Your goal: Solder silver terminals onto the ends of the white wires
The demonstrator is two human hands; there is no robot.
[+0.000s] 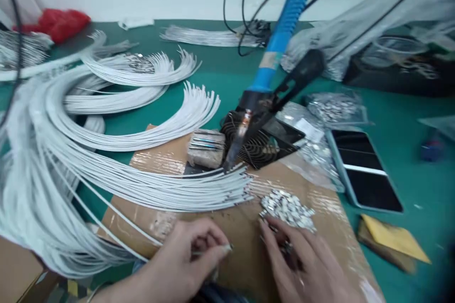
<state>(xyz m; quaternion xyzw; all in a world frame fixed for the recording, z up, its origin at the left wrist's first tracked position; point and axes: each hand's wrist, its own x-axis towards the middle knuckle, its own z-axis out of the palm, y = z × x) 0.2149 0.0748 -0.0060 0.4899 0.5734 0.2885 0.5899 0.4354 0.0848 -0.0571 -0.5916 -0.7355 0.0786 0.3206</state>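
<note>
the green bench [213, 68] carries fanned white wires [142, 184] over a taped cardboard sheet [249, 246], with a blue soldering iron [280, 38] propped above. the left hand [185, 262] pinches one wire end [227, 248] tight. the right hand [307, 267], half curled, touches the metal pieces [287, 208]; i cannot tell if it holds one.

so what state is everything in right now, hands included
left hand, pinched shut on a wire end
right hand, fingertips at the metal pieces, grip blurred
metal pieces, loose heap on the cardboard
soldering iron, propped on its stand, tip down
white wires, fanned flat, ends on the cardboard
phone, lying flat, screen dark
</note>
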